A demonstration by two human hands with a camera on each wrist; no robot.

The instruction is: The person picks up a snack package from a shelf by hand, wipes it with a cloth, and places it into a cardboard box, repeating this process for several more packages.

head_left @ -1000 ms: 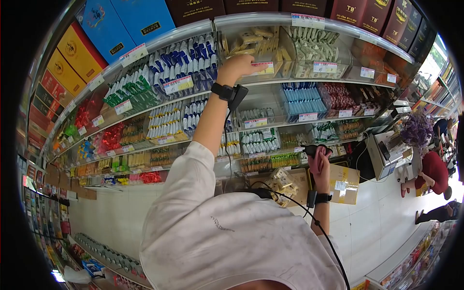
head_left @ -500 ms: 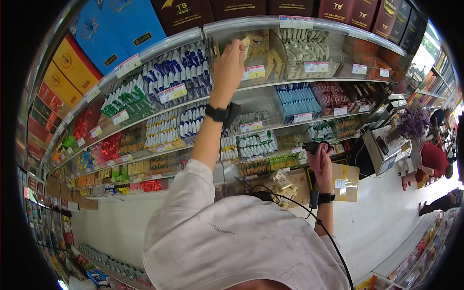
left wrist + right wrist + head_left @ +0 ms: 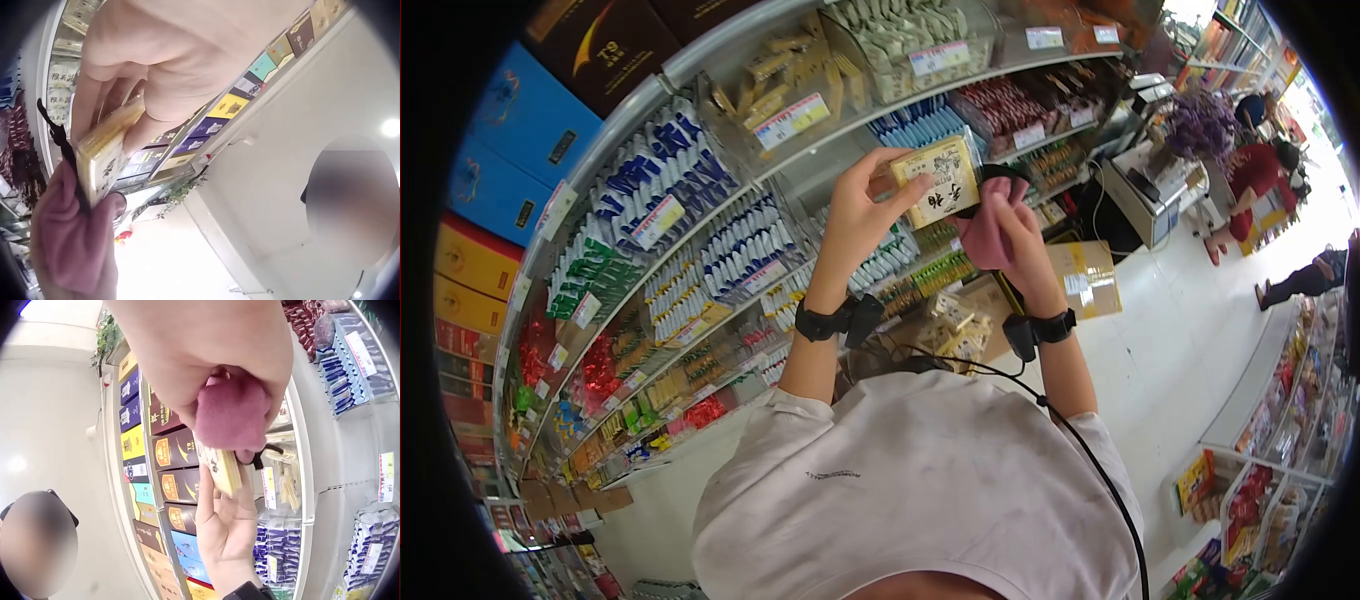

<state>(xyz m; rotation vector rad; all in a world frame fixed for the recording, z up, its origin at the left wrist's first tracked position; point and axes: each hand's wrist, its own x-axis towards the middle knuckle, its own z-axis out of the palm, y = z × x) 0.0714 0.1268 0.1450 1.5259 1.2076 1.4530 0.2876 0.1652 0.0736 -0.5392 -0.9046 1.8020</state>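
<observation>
In the head view my left hand (image 3: 862,205) grips a flat, pale yellow packet (image 3: 940,185) in clear wrap, thumb across its printed face. The print is black characters and a small drawing. My right hand (image 3: 1032,262) holds a crumpled pink cloth (image 3: 990,235) against the packet's right edge. A black strap (image 3: 59,134) hangs by the cloth in the left wrist view. From the right wrist, the cloth (image 3: 231,415) bulges out of the right hand and covers part of the packet (image 3: 222,472). Both hands are in front of the shelves, below a bin of similar yellow packets (image 3: 775,85).
Tiered shelves hold clear bins of wrapped snacks (image 3: 660,160) with price tags, and boxed goods (image 3: 510,100) above. Below the hands are more yellow packets (image 3: 950,330) by a cardboard carton (image 3: 1090,280). A cable (image 3: 1090,470) runs along my right arm. People stand farther right.
The left hand has drawn a packet out of the upper bin and brought it down and right. The right hand has risen with its pink cloth to meet it. The view has turned right.
</observation>
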